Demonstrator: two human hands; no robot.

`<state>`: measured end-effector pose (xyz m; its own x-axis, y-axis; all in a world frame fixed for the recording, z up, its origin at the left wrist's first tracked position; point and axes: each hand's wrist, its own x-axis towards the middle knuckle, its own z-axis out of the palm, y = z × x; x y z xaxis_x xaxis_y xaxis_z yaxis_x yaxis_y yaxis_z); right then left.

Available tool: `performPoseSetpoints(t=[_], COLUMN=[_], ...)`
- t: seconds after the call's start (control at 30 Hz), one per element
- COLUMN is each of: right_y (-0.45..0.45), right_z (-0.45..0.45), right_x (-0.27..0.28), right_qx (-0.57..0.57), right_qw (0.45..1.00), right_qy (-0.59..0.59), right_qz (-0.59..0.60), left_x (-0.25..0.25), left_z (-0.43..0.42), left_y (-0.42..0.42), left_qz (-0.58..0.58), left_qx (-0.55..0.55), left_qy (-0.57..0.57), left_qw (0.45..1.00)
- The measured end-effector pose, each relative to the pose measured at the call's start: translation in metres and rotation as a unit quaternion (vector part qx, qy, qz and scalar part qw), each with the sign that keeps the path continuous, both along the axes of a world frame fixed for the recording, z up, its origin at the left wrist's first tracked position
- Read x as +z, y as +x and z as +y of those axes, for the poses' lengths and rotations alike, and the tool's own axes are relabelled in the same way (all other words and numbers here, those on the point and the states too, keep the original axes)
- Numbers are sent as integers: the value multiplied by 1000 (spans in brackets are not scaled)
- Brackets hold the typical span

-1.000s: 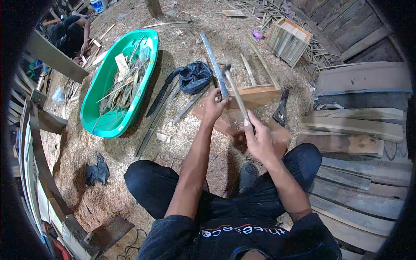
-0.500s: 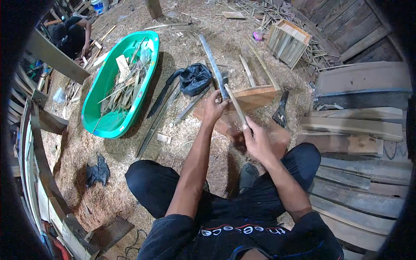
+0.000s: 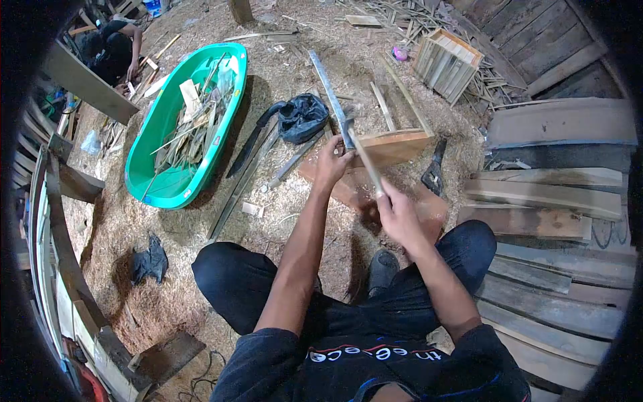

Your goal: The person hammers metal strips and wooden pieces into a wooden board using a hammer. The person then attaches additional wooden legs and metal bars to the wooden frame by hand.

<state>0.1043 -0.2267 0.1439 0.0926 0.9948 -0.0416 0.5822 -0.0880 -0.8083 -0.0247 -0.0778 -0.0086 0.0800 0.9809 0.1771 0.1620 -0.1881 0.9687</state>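
Observation:
My right hand (image 3: pixel 396 213) is closed around the wooden handle of a hammer (image 3: pixel 366 161). The hammer's head, slightly blurred, is at the lower end of a long flat grey metal strip (image 3: pixel 326 87). My left hand (image 3: pixel 333 163) grips that same lower end, its fingers curled at the edge of a wooden block (image 3: pixel 392 149). How the strip meets the block is partly hidden by the hand and hammer. Beneath lies a broader reddish wooden block (image 3: pixel 429 208). A black plastic bag (image 3: pixel 303 120) sits just left of the strip, beside a dark long blade (image 3: pixel 249 149).
A green plastic tub (image 3: pixel 144 181) full of wood scraps stands to the left. Stacked planks (image 3: pixel 549 201) line the right side. A slatted wooden box (image 3: pixel 445 67) is at the back right. Another person (image 3: pixel 110 50) crouches at the far left. Shavings cover the ground.
The hammer has tilted slightly and its head has shifted a little at the strip's end. My left hand keeps its grip in nearly the same place.

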Motion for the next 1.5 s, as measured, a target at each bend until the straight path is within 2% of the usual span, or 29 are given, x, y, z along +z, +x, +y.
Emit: performPoseSetpoints(t=[0.03, 0.07, 0.17, 0.2, 0.3, 0.33, 0.43, 0.47, 0.57, 0.73, 0.77, 0.83, 0.87, 0.97, 1.0, 1.03, 1.13, 1.23, 1.27, 1.37, 1.4, 1.5], right_y=[8, 13, -6, -5, 7, 6, -8, -9, 9, -11, -6, 3, 10, -1, -6, -5, 7, -3, -7, -2, 3, 1], right_z=[2, 2, 3, 1, -1, 2, 0, -1, -4, -3, -5, -1, -4, -2, -4, -5, -6, -3, -4, -6, -2, -3], right_x=[-14, -34, -1, -7, -21, -21, 12, 8, -36, 7, -5, -19, -21, 7, 13, 5, -14, -2, 9, -17, -18, -11], right_qx=[18, 36, -21, -26, 24, 32, -39, -41, 15, -37, -17, 22, 7, -39, -53, -34, 16, -28, -48, -18, 23, 4], right_qw=[998, 995, 990, 989, 999, 995, 995, 992, 999, 992, 997, 999, 1000, 997, 995, 998, 999, 996, 996, 998, 1000, 996], right_qy=[-50, 77, 124, 137, 21, 92, 52, 96, 42, 101, 72, 25, 3, 30, 76, 46, -12, 57, 56, 27, 1, 81], right_qz=[-33, -45, 70, 51, -33, -31, 79, 76, -16, 58, 35, -16, -16, 53, 46, 30, -40, 56, 47, 60, 16, 26], left_x=[3, 5, 12, 13, 7, 9, 15, 18, 10, 16, 17, 10, 7, 14, 18, 21, 2, 5, 9, 12, 11, 5], left_z=[0, -1, -4, -5, -2, -3, -4, -5, -6, -3, -5, -4, -4, -4, -4, -6, -2, 2, -1, -6, -5, -2], left_y=[1, 0, 3, 2, 1, 1, 2, 0, 0, 0, -2, 0, 1, 2, 1, 0, 1, 3, 2, -1, -1, 3], left_qz=[0, 1, -20, -16, -8, -10, -1, 0, -18, 4, 17, -28, -41, -19, 1, 24, -31, -28, -19, 32, 7, -13], left_qx=[-3, -5, -2, -4, -14, -14, -2, -4, -12, -15, -24, -33, -38, -15, -12, -13, -13, -27, -27, 10, 1, 7], left_qy=[-7, -13, -40, -38, -17, -22, -33, -38, -39, -40, -49, -75, -81, -71, -65, -60, -19, -57, -76, -21, -28, -19], left_qw=[1000, 1000, 999, 999, 1000, 1000, 999, 999, 999, 999, 998, 996, 995, 997, 998, 998, 999, 998, 997, 999, 1000, 1000])
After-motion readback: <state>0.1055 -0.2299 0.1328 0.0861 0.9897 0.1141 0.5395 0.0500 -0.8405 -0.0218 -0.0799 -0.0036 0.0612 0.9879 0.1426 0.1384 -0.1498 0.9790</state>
